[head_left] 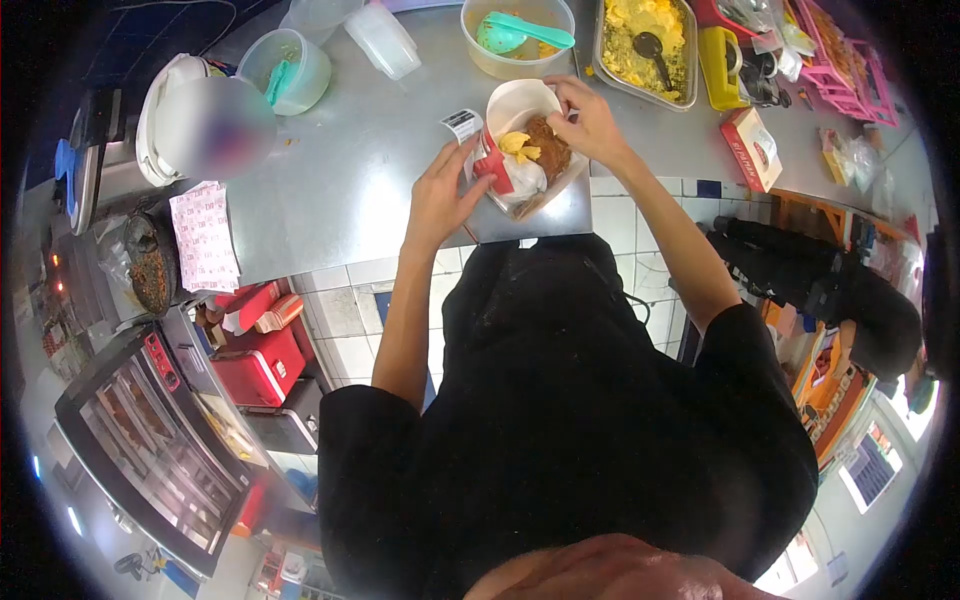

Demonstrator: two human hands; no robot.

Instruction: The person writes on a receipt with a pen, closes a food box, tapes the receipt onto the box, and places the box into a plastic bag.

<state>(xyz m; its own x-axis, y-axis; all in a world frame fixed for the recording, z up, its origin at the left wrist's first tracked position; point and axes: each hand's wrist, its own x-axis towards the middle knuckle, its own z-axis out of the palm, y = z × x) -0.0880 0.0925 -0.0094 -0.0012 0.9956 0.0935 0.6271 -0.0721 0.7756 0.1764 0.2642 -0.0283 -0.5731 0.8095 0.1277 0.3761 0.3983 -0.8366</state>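
An open paper food box [520, 97], white inside with red outside, stands near the counter's front edge. In it lie a browned fried piece of chicken [548, 146], some yellow scrambled egg [517, 146] and a white wrapped bundle [531, 181]. My left hand [445, 194] holds the box's left side, its thumb on a red flap. With bent fingers, my right hand [592, 122] grips the upper right edge; part of its fingertips is hidden. A small printed label [462, 124] shows just beyond my left fingers.
Beyond the box are a tub with a turquoise scoop [530, 30], a tray of yellow egg [650, 95] with a black spoon, and stacked clear containers [385, 40]. A red-white box [752, 150] stands right; printed paper sheets [205, 238] lie left. A glass-fronted cabinet [150, 440] is lower left.
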